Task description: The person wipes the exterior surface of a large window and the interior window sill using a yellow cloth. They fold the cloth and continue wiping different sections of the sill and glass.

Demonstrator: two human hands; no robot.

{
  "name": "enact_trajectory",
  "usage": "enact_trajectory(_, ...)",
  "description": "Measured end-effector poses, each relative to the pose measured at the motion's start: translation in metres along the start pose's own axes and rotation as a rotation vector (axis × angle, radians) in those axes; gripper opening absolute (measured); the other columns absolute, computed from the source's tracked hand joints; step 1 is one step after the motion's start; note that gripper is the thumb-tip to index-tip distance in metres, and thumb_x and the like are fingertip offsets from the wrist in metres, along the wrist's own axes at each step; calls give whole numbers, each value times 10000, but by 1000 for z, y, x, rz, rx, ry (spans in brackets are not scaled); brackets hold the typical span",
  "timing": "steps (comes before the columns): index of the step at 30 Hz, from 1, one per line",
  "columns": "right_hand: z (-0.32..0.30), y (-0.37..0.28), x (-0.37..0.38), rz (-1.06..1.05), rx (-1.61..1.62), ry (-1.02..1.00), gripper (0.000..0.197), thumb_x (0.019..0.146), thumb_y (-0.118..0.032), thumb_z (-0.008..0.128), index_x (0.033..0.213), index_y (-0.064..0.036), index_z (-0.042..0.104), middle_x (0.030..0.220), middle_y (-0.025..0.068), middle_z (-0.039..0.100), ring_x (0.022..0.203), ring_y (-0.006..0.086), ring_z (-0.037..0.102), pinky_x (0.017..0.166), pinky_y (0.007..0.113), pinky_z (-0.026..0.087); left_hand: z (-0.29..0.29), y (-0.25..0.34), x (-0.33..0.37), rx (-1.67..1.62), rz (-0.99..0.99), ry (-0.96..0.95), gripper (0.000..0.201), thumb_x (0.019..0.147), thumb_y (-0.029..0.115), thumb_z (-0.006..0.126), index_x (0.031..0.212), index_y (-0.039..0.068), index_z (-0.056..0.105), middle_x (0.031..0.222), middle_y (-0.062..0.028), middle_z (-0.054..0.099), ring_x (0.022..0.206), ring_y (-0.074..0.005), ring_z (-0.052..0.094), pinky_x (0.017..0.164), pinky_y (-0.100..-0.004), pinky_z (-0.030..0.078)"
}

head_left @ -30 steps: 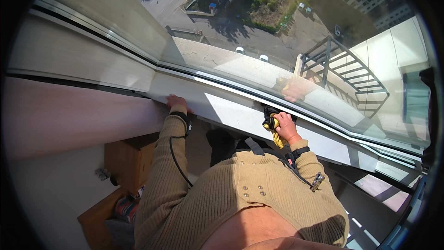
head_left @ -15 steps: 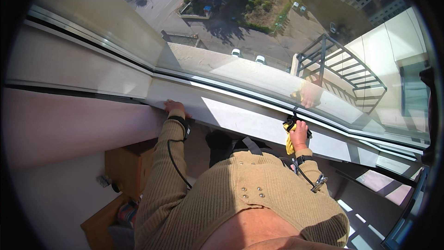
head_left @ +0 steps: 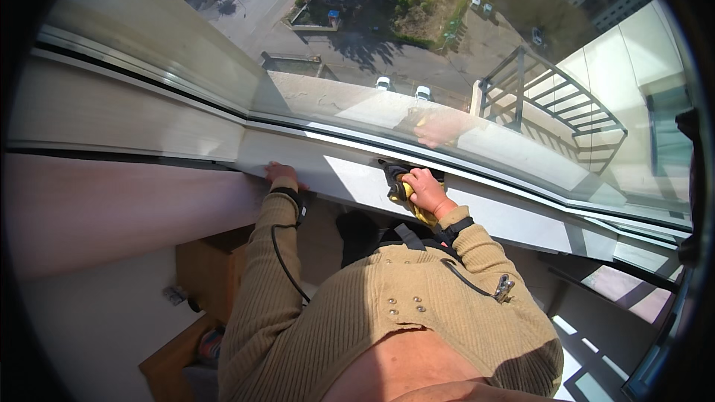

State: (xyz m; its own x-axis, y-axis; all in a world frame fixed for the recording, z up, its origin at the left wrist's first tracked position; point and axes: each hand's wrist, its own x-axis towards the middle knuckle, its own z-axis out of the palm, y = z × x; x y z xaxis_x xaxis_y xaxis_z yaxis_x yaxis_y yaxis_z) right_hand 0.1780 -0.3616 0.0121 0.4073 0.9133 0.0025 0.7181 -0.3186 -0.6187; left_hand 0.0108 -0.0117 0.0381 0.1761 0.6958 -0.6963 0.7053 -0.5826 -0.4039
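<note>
In the head view, my right hand (head_left: 427, 190) presses a bunched black-and-yellow cloth (head_left: 421, 214) onto the white window sill (head_left: 350, 181). The fingers are closed over the cloth, close to the bottom of the window frame, and some of it droops over the near edge. My left hand (head_left: 282, 172) lies on the left part of the sill at its near edge, beside the pink curtain (head_left: 141, 208). Its fingers look stretched out, partly hidden, and nothing shows in them.
Beyond the sill stands a large window pane (head_left: 357, 97), with my right hand mirrored in it. Outside are a metal railing (head_left: 551, 97), a ledge and a street far below. A wooden cabinet (head_left: 205, 275) stands lower left. Dark cables run along both my sleeves.
My right hand has slid left along the sill with the cloth, from the right part to nearer the middle. My left hand has stayed in place.
</note>
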Motion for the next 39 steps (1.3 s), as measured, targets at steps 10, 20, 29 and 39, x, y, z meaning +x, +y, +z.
enact_trajectory(10,-59,83,-143,511,-157,193,423,650,-40,614,1065,-101,561,1035,119,532,992,343,489,874,396,434,5,2,10,-6,-39,-40,1178,524,600,806,1419,55,268,1517,-145,108,1378,-371,145,1071,-430,322)
enact_trajectory(20,-48,131,-193,1202,-296,548,444,691,-142,687,1087,-83,496,1060,189,530,1060,379,476,953,458,356,-2,4,5,3,-46,-54,1118,518,604,807,1392,81,345,1509,-152,130,1374,-374,156,1049,-459,350)
enact_trajectory(29,-28,51,-104,423,-166,258,376,628,-21,609,993,-83,542,998,120,500,946,360,469,839,425,434,0,5,6,10,-31,-32,1069,503,615,808,1363,120,410,1505,-161,139,1369,-388,164,1046,-460,351)
enact_trajectory(39,-38,57,-106,490,-108,300,354,644,-28,617,979,-136,586,989,70,531,963,317,495,820,402,463,7,-2,12,93,35,-2,1081,531,659,765,1358,61,407,1479,-217,194,1346,-407,219,1076,-444,297)
